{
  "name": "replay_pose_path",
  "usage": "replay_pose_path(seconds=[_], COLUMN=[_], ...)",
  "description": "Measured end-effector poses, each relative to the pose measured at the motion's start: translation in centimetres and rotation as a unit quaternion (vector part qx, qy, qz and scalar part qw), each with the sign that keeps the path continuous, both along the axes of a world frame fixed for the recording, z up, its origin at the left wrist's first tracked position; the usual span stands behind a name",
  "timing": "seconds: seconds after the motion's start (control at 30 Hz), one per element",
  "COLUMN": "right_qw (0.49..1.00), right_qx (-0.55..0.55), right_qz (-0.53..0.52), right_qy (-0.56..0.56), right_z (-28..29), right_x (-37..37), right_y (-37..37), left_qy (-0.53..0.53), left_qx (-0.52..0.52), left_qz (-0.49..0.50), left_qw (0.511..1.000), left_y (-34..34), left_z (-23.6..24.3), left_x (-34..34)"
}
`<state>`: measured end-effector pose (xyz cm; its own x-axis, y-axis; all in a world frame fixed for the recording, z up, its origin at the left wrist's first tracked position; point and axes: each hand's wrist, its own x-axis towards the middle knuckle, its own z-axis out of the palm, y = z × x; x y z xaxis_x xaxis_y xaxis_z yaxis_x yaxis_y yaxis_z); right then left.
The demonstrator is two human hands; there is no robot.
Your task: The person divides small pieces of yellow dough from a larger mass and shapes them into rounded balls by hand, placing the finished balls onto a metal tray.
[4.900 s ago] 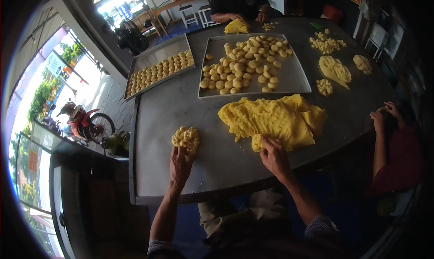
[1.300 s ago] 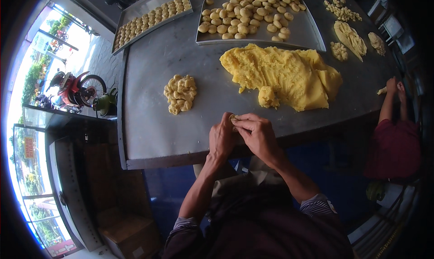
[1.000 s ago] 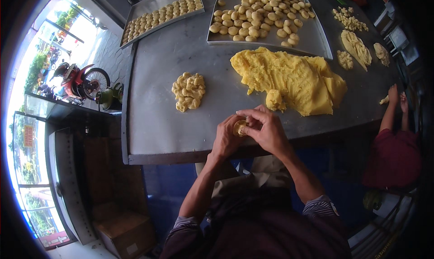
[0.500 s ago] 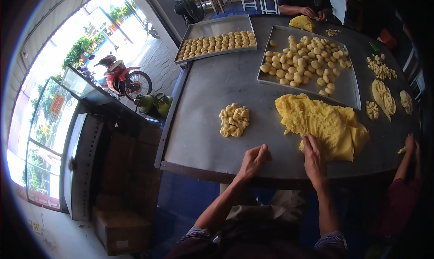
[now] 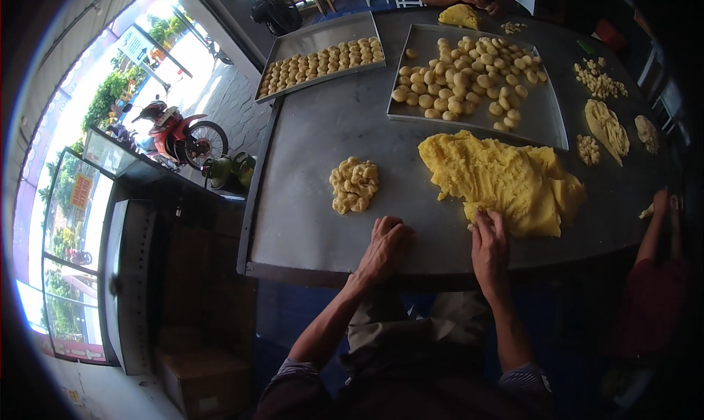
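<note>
My right hand (image 5: 490,250) pinches at the near left edge of a big rough slab of yellow dough (image 5: 513,182), with its fingertips against the dough. My left hand (image 5: 384,247) rests near the table's front edge, fingers curled in; whatever they hold, if anything, is hidden. Just beyond my left hand sits a pile of small pale dough lumps (image 5: 353,185). Past the yellow slab, a metal tray (image 5: 546,130) holds many loose round yellow balls (image 5: 462,83).
A second tray (image 5: 323,35) at the far left holds filled-looking rows of dough balls. On the right lie a long pale dough piece (image 5: 607,127) and small dough bits (image 5: 601,79). One person's hands (image 5: 480,1) work at the far side; another's (image 5: 664,200) at the right.
The view has shifted, so the table sits further left and higher. My left hand has turned knuckles-up with fingers curled down. My right fingers, flatter on the dough before, now pinch its edge.
</note>
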<state>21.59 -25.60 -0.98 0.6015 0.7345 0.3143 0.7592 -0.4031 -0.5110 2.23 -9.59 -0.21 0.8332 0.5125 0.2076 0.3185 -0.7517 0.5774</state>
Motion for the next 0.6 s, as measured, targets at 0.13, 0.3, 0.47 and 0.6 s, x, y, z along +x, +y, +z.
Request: replay_pose_path(seconds=[0.13, 0.3, 0.47, 0.6], right_qw=[0.999, 0.996, 0.999, 0.999], right_qx=[0.03, -0.009, -0.035, -0.018], right_qz=[0.008, 0.07, -0.029, -0.048], right_qy=[0.035, 0.061, 0.005, 0.015], right_z=[1.4, 1.4, 3.4, 1.3], right_x=[2.2, 2.6, 1.7, 1.2], right_y=[-0.3, 0.1, 0.1, -2.5], left_qy=[-0.101, -0.031, 0.044, -0.003], left_qx=[-0.053, -0.084, 0.142, 0.133], left_qz=[0.097, 0.141, 0.168, 0.185], left_qw=[0.989, 0.986, 0.974, 0.974], left_y=[0.1, 1.6, 4.5, 5.0], left_z=[-0.5, 2.7, 1.8, -0.5], left_x=[-0.4, 1.4, 5.0, 4.3])
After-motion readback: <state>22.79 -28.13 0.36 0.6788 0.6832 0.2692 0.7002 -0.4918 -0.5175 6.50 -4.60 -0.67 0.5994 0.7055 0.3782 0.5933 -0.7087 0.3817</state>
